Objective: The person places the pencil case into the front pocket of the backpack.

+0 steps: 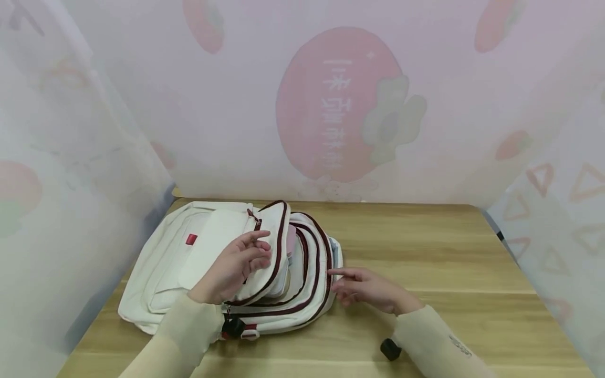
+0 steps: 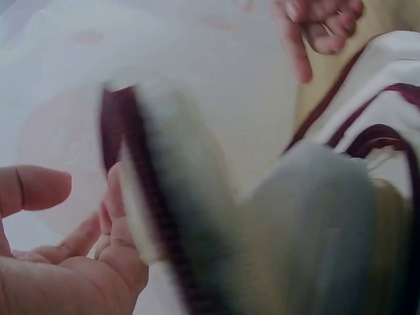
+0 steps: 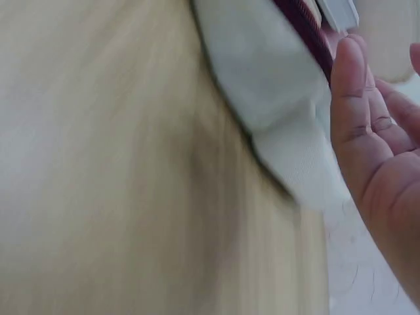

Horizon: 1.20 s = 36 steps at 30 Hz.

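A white backpack (image 1: 160,278) with dark red zippers lies on the table's left side. Its front pocket is unzipped, and the pocket flap (image 1: 276,249) stands away from the bag. My left hand (image 1: 241,265) is at this flap; in the left wrist view its fingers (image 2: 118,243) rest against the flap's outer side, thumb apart. Inside the pocket show a pink item (image 1: 291,239) and a greyish rounded item (image 2: 315,190), too blurred to name. Beside the bag's right end is my right hand (image 1: 364,289), fingers loosely extended, holding nothing. Whether it touches the bag I cannot tell.
The wooden table (image 1: 425,241) extends to the right of the bag. Pale curtains with a strawberry print (image 1: 331,105) hang behind it and at both sides. A small red tag (image 1: 191,239) is on the backpack.
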Tool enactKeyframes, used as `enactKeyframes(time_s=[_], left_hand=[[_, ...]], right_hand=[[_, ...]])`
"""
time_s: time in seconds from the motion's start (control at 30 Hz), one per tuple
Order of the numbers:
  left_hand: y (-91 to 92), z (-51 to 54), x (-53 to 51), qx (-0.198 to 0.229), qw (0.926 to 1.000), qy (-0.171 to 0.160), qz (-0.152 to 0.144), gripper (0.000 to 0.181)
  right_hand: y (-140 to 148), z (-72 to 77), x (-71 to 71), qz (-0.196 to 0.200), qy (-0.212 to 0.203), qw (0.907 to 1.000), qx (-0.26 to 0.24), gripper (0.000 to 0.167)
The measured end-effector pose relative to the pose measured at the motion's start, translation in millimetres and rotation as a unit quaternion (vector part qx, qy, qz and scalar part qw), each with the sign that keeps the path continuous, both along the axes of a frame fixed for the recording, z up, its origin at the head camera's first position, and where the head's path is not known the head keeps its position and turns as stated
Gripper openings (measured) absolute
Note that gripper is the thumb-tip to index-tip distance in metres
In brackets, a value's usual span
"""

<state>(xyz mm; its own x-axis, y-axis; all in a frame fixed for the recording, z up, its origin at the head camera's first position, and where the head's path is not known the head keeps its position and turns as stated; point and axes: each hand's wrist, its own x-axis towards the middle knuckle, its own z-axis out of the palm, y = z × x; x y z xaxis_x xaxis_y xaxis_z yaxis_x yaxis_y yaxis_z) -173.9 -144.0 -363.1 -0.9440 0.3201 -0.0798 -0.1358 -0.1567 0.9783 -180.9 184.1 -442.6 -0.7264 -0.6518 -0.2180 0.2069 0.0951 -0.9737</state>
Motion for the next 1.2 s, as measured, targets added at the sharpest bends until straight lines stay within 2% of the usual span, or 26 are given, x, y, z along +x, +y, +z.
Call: enactKeyframes(time_s=[0.1,0.27,0.4,0.57,0.63,0.7,0.73,0.9,0.93,1.0,1.07,1.2], left_hand=[[6.3,-3.0,1.0,-0.048,0.9987,0.011,-0.015,0.048],[19.1,-3.0,-0.8,-0.122,0.9907,0.035,-0.05,0.049],[26.7,-2.6,1.1,-0.15,0.9858,0.023,-0.072,0.049],[34.6,-3.6,4.2,-0.174,0.9819,0.0,-0.076,0.049],[37.7,-4.2,4.8,-0.2,0.9766,0.003,-0.078,0.05],[40.9,-3.9,5.6,-0.242,0.9661,0.016,-0.087,0.051],[42.3,-3.5,6.2,-0.27,0.9581,0.027,-0.093,0.052],[46.2,-0.1,8.4,-0.384,0.909,0.092,-0.134,0.056],[46.2,0.3,8.4,-0.397,0.9006,0.105,-0.141,0.055],[45.7,-0.1,7.9,-0.417,0.8883,0.122,-0.15,0.053],[44.7,-1.3,7.1,-0.43,0.8802,0.134,-0.15,0.052],[43.2,-4.0,5.2,-0.439,0.8756,0.146,-0.14,0.05]], right_hand=[[12.6,-1.8,4.6,-0.013,-0.005,0.9999,-0.009,0.054],[21.9,-3.6,8.1,-0.021,-0.003,0.9996,-0.017,0.053],[23.0,-4.4,8.2,-0.019,-0.003,0.9995,-0.025,0.054],[28.1,-5.4,7.8,-0.026,-0.002,0.9995,-0.018,0.057],[31.7,-6.2,8.6,-0.032,-0.003,0.9994,-0.011,0.057],[34.5,-7.0,9.5,-0.037,-0.006,0.9993,-0.006,0.057],[35.7,-7.5,9.9,-0.037,-0.006,0.9993,-0.004,0.057],[41.1,-10.4,10.9,-0.046,-0.008,0.9989,-0.002,0.058],[42.9,-10.8,11.1,-0.049,-0.006,0.9988,0.0,0.058],[47.1,-11.6,11.4,-0.053,-0.005,0.9986,0.005,0.058],[50.9,-12.1,12.0,-0.053,-0.003,0.9985,0.01,0.058],[54.7,-13.6,12.1,-0.05,0.001,0.9986,0.017,0.058]])
